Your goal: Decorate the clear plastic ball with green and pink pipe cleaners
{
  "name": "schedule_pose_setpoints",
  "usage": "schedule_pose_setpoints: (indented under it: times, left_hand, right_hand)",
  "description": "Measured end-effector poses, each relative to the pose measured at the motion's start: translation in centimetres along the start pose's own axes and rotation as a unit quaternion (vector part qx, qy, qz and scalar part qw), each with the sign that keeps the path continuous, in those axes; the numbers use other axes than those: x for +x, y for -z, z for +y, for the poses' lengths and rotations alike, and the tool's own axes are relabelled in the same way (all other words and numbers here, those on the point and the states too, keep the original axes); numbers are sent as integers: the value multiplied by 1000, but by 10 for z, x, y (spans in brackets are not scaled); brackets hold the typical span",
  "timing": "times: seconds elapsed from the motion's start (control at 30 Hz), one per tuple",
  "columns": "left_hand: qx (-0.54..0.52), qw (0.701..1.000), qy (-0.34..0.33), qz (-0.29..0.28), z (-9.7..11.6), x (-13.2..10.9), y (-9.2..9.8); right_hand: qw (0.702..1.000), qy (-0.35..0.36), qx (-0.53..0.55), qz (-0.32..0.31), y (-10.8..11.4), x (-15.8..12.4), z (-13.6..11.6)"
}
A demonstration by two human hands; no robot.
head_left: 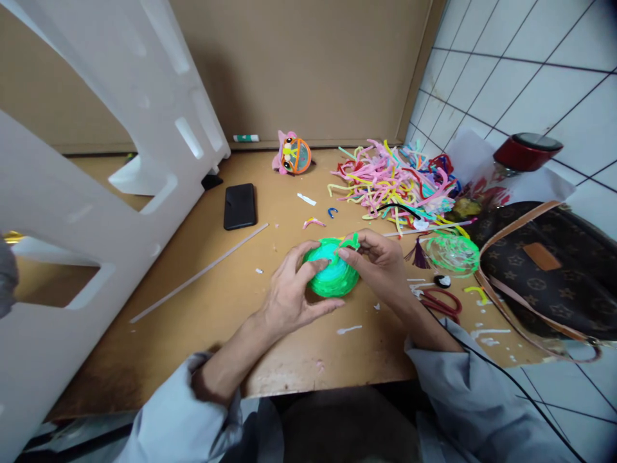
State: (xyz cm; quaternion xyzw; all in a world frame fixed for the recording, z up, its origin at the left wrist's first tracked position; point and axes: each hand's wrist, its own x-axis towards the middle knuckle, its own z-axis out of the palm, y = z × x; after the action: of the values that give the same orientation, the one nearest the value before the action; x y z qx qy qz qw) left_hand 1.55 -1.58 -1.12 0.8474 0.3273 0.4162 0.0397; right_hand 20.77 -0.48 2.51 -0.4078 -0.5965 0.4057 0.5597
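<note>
A round green pipe-cleaner piece rests on the brown table, held between both hands. My left hand cups its left side, fingers curled over the top and thumb beneath. My right hand pinches a green strand at the piece's upper right edge. To the right lies a second green-rimmed clear round piece.
A heap of coloured pipe cleaners lies at the back right. Red scissors, a purple tassel, a brown bag, a black phone, a pink toy, a long thin rod, and white foam panels at left.
</note>
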Motion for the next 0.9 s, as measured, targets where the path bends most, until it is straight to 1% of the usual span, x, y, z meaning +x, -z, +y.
schedule_pose_setpoints:
  times: [0.17,0.3,0.37,0.43,0.53,0.57,0.63,0.7,0.77,0.83,0.9]
  left_hand:
    - [-2,999,10,47,3,-3,-17]
    - [-32,998,19,46,2,-1,-24]
    - [-50,997,9,59,0,1,-26]
    - [-68,995,2,74,-4,1,-24]
    - [-70,995,23,62,-11,0,-16]
    - [-66,995,25,65,-14,0,-13]
    - [-60,994,47,77,-19,-1,-6]
    - [-56,991,65,102,-23,-1,-1]
    - [-51,990,77,111,-26,-1,2]
    - [-46,990,78,112,-26,0,4]
    - [-42,990,72,114,-26,0,4]
  right_hand:
    - [1000,21,-18,-11,2,0,4]
    - [998,45,-27,-21,5,1,4]
    - [999,41,-29,-11,7,2,3]
    - [998,30,-34,38,11,5,2]
    - [987,9,-43,157,21,13,3]
    - [981,3,-42,187,25,15,5]
    - [975,-6,-40,217,33,20,8]
    - [975,-6,-66,214,38,22,13]
    - [970,6,-149,194,39,21,18]
    - [948,28,-275,161,35,17,24]
    - [914,56,-385,113,29,12,29]
